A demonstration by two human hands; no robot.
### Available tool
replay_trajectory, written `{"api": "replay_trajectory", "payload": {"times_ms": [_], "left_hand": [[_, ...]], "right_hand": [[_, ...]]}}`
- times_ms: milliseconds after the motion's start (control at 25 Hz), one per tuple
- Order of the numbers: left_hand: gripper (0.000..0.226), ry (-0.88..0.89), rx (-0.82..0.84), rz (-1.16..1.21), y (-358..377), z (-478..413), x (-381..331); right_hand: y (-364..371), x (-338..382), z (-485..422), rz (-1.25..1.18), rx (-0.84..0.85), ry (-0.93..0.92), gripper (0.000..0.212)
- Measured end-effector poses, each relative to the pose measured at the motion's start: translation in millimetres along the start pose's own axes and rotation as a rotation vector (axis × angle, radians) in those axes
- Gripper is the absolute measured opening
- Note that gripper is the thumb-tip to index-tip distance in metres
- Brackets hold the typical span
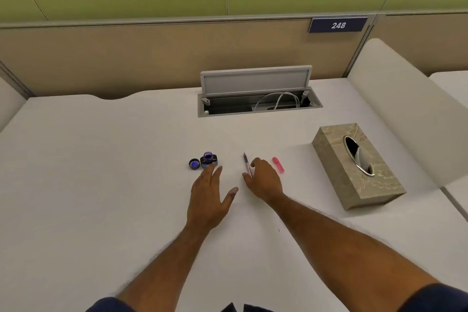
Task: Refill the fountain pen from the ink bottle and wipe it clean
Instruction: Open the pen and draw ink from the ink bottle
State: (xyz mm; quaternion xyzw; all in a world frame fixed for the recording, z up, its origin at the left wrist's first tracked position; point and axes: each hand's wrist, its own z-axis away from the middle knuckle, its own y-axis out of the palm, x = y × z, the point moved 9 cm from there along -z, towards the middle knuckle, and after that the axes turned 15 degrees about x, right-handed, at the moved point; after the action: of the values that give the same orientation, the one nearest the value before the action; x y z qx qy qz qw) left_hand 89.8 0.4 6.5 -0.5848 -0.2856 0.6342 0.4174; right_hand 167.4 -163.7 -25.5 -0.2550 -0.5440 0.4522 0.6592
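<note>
An uncapped ink bottle point(208, 159) with dark blue ink stands on the white desk point(101, 172). Its cap point(194, 164) lies upside down just to the left. My left hand point(209, 197) lies flat with fingers spread, its fingertips touching the front of the bottle. The fountain pen point(246, 161) lies on the desk with its nib pointing away from me. My right hand point(263, 178) rests over the pen's near end, fingers curled around it. A pink pen cap point(278, 165) lies just right of that hand.
A beige tissue box point(354, 172) with a tissue in its slot stands at the right. An open cable hatch point(255, 99) with white cables sits at the back of the desk. A partition wall with a sign reading 248 rises behind.
</note>
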Motion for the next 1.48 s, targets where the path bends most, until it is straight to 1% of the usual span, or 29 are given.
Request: {"api": "replay_trajectory", "payload": {"times_ms": [120,240,400,480,560,680,800,880,960,1040,1120,1200,1240,1320,1400,1440,1480], "left_hand": [[0.072,0.005,0.022,-0.012,4.0,-7.3,0.4],[0.070,0.007,0.036,0.013,6.5,-12.6,1.6],[0.065,0.040,0.009,0.044,4.2,-14.1,1.2],[0.062,0.048,0.024,0.064,5.4,-15.5,0.7],[0.058,0.063,0.045,0.110,4.8,-18.1,-0.6],[0.046,0.056,0.022,0.285,-2.2,-21.4,-4.8],[0.035,-0.071,0.003,0.523,-7.4,-30.5,-2.5],[0.032,-0.145,0.079,0.761,-3.5,-39.4,-3.5],[0.032,-0.149,0.186,0.971,2.9,-44.9,-11.7],[0.031,-0.111,0.263,1.032,6.0,-44.3,-19.4],[0.029,-0.070,0.293,1.010,8.1,-40.8,-22.9],[0.026,-0.049,0.290,0.988,7.8,-35.4,-24.0],[0.026,-0.045,0.285,0.994,6.9,-32.8,-24.6],[0.027,-0.046,0.274,1.047,6.6,-28.6,-23.9],[0.029,-0.042,0.278,1.097,7.1,-24.2,-25.2],[0.029,-0.034,0.285,1.110,7.1,-22.3,-27.0],[0.030,-0.025,0.289,1.111,6.6,-20.8,-28.7]], "right_hand": [[0.0,-0.3,-10.9,0.009,0.018,0.055,0.038],[2.9,-3.4,-16.5,0.002,0.024,0.099,0.032],[5.4,-7.3,-22.7,0.003,0.015,0.121,0.025],[5.5,-6.5,-23.1,-0.004,0.016,0.123,0.024],[1.5,-5.7,-19.9,-0.068,-0.013,0.114,0.023],[-10.1,-1.3,-4.4,-0.270,-0.110,0.058,0.019],[-16.9,4.5,17.7,-0.411,-0.185,-0.021,0.013],[-15.1,9.5,30.6,-0.501,-0.175,-0.075,0.008],[-12.2,15.5,40.3,-0.581,-0.151,-0.128,0.008],[-10.1,21.1,48.7,-0.641,-0.139,-0.176,0.011],[-10.6,24.8,56.7,-0.668,-0.135,-0.200,0.013],[-10.6,25.1,61.7,-0.701,-0.103,-0.207,0.013],[-8.8,25.7,63.2,-0.751,-0.061,-0.210,0.014],[0.7,32.0,66.4,-0.931,0.098,-0.206,0.022],[12.3,39.3,71.8,-1.138,0.271,-0.161,0.037],[15.9,41.1,74.6,-1.225,0.315,-0.133,0.041],[17.4,41.6,76.6,-1.283,0.324,-0.112,0.041]]}}
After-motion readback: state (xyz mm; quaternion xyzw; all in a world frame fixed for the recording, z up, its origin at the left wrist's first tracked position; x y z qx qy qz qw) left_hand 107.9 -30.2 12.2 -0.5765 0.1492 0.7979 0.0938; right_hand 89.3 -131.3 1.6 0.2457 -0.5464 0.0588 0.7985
